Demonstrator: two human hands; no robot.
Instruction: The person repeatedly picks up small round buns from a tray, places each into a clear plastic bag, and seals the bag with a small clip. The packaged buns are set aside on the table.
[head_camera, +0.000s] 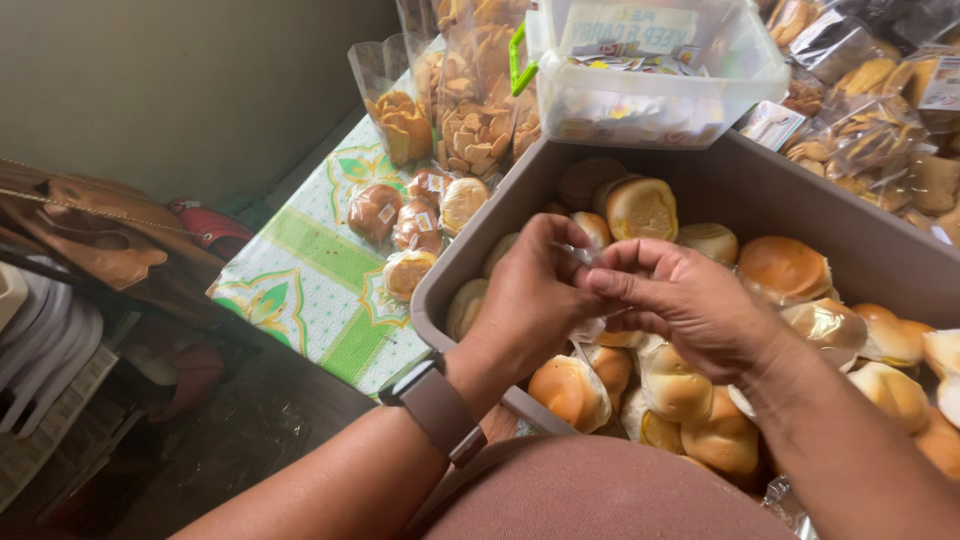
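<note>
Your left hand and your right hand meet over the grey tub full of buns. Both pinch a bit of clear wrap between them, each grip narrow and tight on it. The wrap sits just above the buns. A watch is on your left wrist. Wrapped buns lie on the desk beside the tub, and a white box rests on the tub's far edge.
</note>
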